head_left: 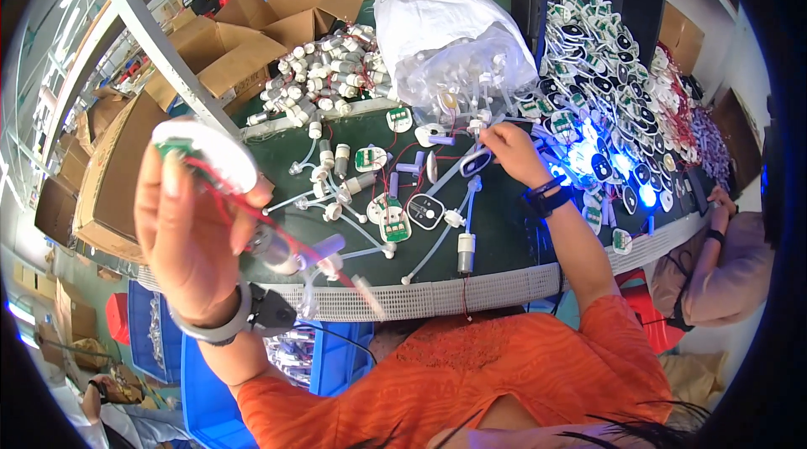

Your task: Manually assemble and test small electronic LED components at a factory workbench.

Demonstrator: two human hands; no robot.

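Note:
Raised at the left, my left hand [181, 239] is closed on a white oval cover [225, 156] with a green circuit board on its underside. Red wires run down from it past a grey and white cylindrical motor [274, 250] and a pale purple cylinder [326, 245], both blurred. Over the table my right hand [511, 151] pinches a small dark-faced oval cover [476, 163]. In front of the hands lie white T-shaped tube pieces [454, 218], another motor [466, 253], circuit boards [395, 230] and a black-faced oval cover [425, 211].
A pile of motors [328, 71] and a white plastic bag [433, 12] of clear parts stand at the back. Wired covers [605, 87] heap at the right, some glowing blue. Cardboard boxes [118, 180] line the left; a blue bin [202, 390] sits below. Another person's arm [714, 239] rests at the right.

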